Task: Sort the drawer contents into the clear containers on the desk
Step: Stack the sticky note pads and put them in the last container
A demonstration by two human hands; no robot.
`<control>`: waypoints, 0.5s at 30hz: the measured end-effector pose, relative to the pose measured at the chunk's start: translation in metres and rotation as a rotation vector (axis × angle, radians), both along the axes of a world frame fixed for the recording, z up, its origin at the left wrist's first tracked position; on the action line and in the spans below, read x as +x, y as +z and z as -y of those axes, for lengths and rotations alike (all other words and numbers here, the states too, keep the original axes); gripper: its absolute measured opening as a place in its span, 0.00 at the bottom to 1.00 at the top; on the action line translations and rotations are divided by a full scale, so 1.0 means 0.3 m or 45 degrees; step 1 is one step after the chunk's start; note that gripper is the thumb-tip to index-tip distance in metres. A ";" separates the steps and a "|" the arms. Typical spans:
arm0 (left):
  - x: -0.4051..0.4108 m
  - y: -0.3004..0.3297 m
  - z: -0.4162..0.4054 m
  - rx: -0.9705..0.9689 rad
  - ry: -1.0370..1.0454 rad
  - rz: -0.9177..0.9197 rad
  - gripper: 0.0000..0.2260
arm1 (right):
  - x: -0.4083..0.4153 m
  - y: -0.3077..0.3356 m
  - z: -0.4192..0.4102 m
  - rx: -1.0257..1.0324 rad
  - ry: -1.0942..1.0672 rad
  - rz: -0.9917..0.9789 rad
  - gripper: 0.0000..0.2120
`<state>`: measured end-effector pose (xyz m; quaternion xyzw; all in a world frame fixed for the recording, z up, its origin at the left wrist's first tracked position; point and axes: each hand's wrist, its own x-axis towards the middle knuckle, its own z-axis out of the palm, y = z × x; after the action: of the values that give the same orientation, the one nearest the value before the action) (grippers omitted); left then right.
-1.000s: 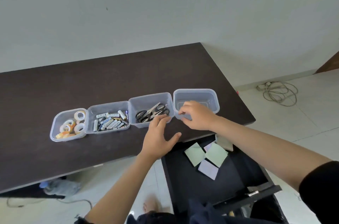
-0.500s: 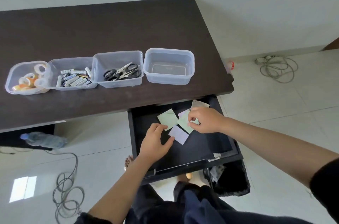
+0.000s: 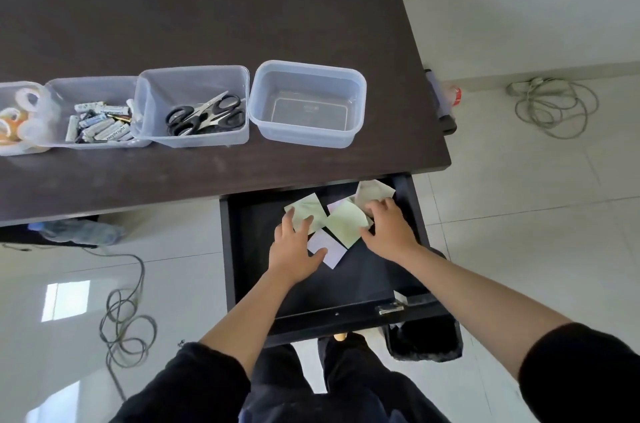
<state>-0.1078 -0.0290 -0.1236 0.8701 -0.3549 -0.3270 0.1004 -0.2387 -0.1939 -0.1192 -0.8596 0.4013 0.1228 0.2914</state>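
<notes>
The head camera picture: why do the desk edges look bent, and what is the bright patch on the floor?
Head view: the wide-angle lens bows the dark brown wooden desk toward the frame edges; the bright patch on the glossy white tiled floor looks like reflected window light. The left hand and right hand over the pastel paper notes look slightly soft, perhaps motion blur.

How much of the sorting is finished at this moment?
Done: tape rolls, batteries and black-handled scissors sit in three clear plastic containers. In hand: left hand and right hand rest on pastel paper notes in the black drawer. Left: the fourth clear container is empty.
</notes>
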 end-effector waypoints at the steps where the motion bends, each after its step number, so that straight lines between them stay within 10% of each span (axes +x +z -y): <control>1: 0.005 -0.010 0.012 0.039 0.004 -0.013 0.32 | 0.010 -0.012 -0.011 0.027 -0.112 0.031 0.18; 15: -0.044 -0.025 0.046 0.098 0.130 -0.035 0.27 | 0.009 -0.091 -0.138 0.712 -1.261 0.351 0.20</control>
<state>-0.1210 -0.0427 -0.1312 0.8857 -0.2958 -0.3469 0.0882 -0.2361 -0.1527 -0.1464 -0.4680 0.6660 -0.0397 0.5795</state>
